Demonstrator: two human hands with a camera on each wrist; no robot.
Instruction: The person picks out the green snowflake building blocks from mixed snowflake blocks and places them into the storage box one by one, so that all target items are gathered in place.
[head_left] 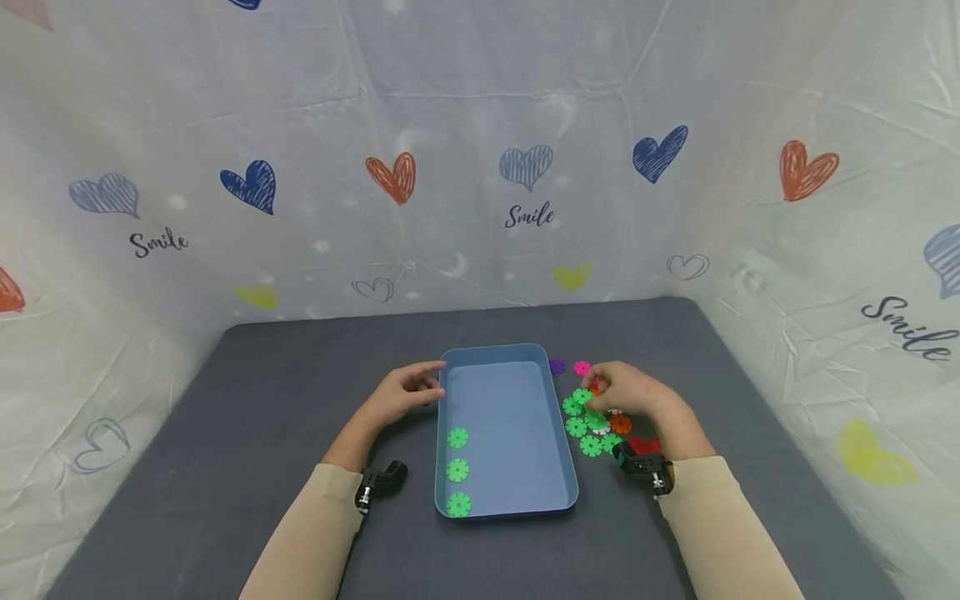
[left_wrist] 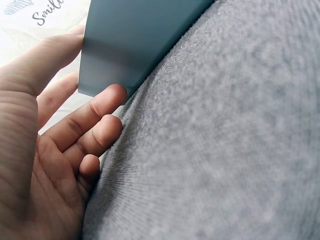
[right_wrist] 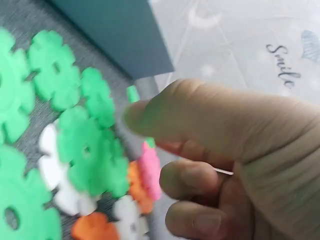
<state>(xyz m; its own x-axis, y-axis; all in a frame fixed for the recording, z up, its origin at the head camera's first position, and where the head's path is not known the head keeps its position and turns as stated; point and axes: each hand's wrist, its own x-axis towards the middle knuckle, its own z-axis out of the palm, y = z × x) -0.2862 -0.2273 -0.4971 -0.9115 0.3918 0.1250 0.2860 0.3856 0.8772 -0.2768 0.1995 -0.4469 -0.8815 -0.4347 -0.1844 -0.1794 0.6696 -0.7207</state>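
A blue tray (head_left: 506, 433) lies on the grey table, with three green notched plastic discs (head_left: 457, 471) in a column along its left side. My left hand (head_left: 408, 392) is at the tray's left wall, fingers loosely bent and fingertips right at the rim. In the left wrist view, the thumb (left_wrist: 60, 52) overlaps the tray's wall (left_wrist: 115, 55). Over the pile right of the tray, my right hand (head_left: 628, 390) pinches a green notched disc (right_wrist: 132, 94) between thumb and index finger. The thumb hides most of that disc in the right wrist view.
Beneath and beside the right hand lie several more green discs (head_left: 591, 446), with orange (head_left: 620, 423), white and red ones (head_left: 645, 445). A pink disc (head_left: 582, 367) and a purple disc (head_left: 557, 367) lie near the tray's far right corner. A printed white curtain (head_left: 465, 242) hangs behind the table.
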